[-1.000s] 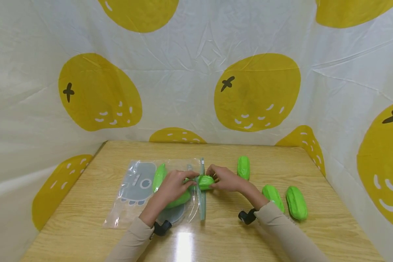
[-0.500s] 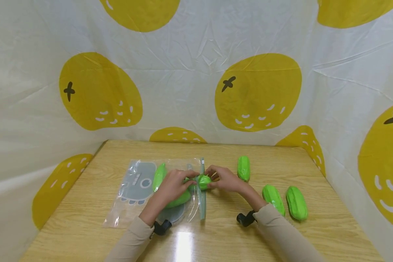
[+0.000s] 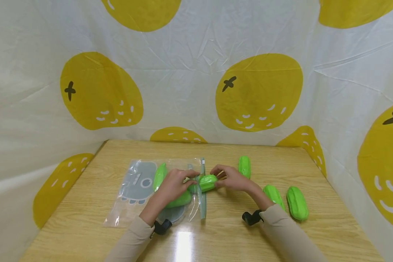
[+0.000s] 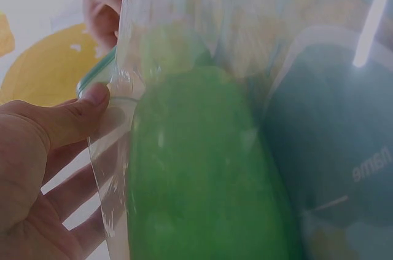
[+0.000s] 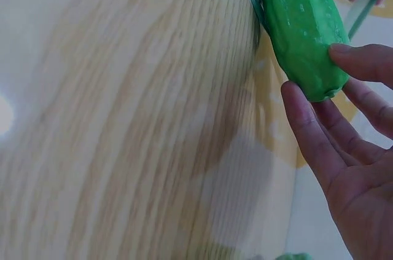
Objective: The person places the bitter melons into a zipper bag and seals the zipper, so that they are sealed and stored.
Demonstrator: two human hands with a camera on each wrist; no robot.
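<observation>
A clear zip bag (image 3: 116, 216) with a grey-blue monster print lies on the table, its teal zip edge (image 3: 202, 211) facing right. My left hand (image 3: 174, 183) pinches the bag at its mouth; in the left wrist view the thumb (image 4: 92, 100) presses the plastic beside the zip. Through the film show smooth green toy vegetables (image 3: 159, 176). A short, ridged green vegetable, cucumber-like (image 5: 304, 32), sits partway in the mouth, tilted, with its near end outside. My right hand (image 3: 230, 178) holds that end between thumb and fingers.
Three more ridged green vegetables lie to the right: one at the back (image 3: 244, 166), one partly behind the right forearm (image 3: 273, 195), one farther right (image 3: 297, 203). A curtain (image 3: 190, 94) with yellow fruit prints hangs behind the wooden table (image 3: 229, 233).
My right hand and the ridged green vegetable moved slightly left into the bag mouth, then back right, so more of it now shows outside. My left hand has stayed put.
</observation>
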